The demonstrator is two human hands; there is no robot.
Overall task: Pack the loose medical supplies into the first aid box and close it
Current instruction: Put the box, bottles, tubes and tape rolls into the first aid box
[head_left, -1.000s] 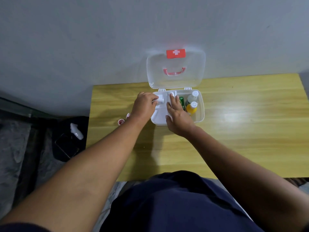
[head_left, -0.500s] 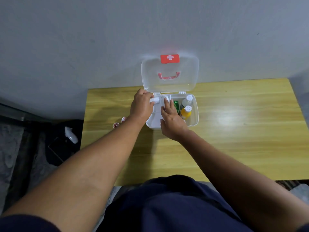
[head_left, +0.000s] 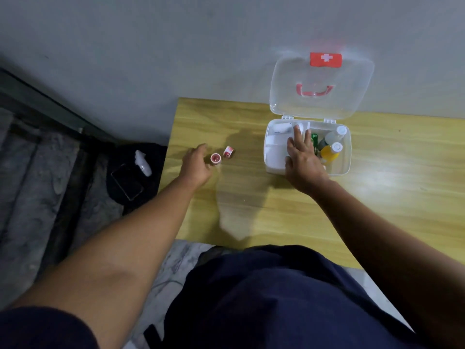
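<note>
Yellow wood grain runs lengthwise across our counter [head_left: 289, 217], which is pushed against a plain grey wall [head_left: 151, 46]; a bright patch of light glares off the boards to the right. The first aid box [head_left: 346, 162] sits near the back edge, its clear lid [head_left: 289, 96] standing upright against the wall with a red cross label [head_left: 325, 59] at the top and a red handle [head_left: 314, 90] below it. Inside the box we see a white bottle [head_left: 336, 136] and a yellow bottle [head_left: 329, 151] on the right, a green item [head_left: 314, 141] beside them, and white packets [head_left: 281, 129] in the left part. Our right hand [head_left: 303, 159] lies flat over the middle of the box, its grip open with fingers spread, pressing down on the contents and holding nothing that we can see. Our left hand [head_left: 197, 163] reaches over the counter's left end, its grip loosely open and just beside a small red-and-white tape roll [head_left: 215, 158]; whether fingertips touch it we cannot tell. A second small roll [head_left: 228, 152] lies close by, well apart from the box. Off the counter's left edge, on the floor, a dark bag [head_left: 136, 172] holds a white bottle-like object [head_left: 143, 163], next to grey patterned covering [head_left: 37, 185]
</note>
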